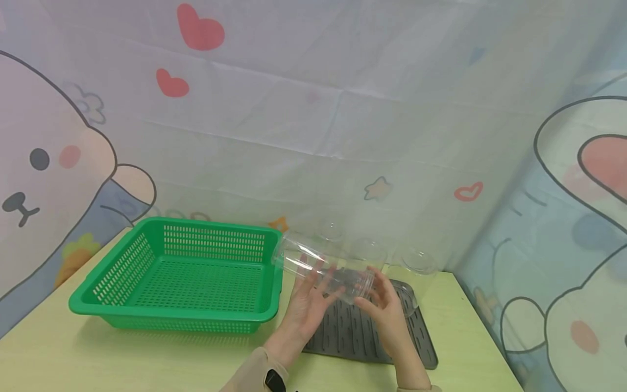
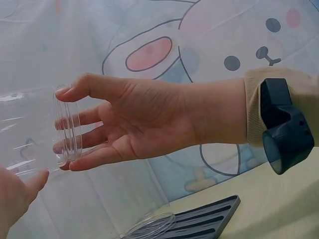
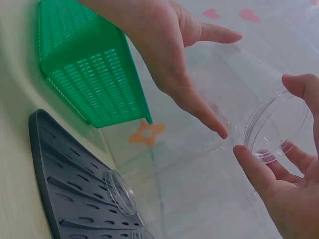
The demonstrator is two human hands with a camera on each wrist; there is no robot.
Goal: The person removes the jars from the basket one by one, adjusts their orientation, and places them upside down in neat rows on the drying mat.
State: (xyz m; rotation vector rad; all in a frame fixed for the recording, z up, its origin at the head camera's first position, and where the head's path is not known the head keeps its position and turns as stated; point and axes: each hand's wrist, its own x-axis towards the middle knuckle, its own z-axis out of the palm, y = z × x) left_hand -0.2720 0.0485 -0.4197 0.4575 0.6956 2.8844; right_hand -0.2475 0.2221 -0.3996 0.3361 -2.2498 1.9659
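In the head view a clear jar (image 1: 299, 255) is held tilted above the mat, its threaded neck towards the right. My left hand (image 1: 308, 305) holds the jar's body from below, fingers spread and seen through the clear wall. The neck is gripped by my right hand (image 1: 386, 313), thumb on one side and fingers on the other. The right wrist view shows the open threaded rim (image 3: 276, 122) between right thumb and fingers. Beneath is a grey ridged drying mat (image 1: 352, 337), where several more clear jars (image 1: 418, 262) stand with their threaded rims down.
A green perforated plastic basket (image 1: 178, 313) stands on the pale yellow table (image 1: 161, 362), left of the mat. Nothing is seen inside the basket. Behind the table hangs a backdrop cloth (image 1: 303, 109) with cartoon animals and hearts.
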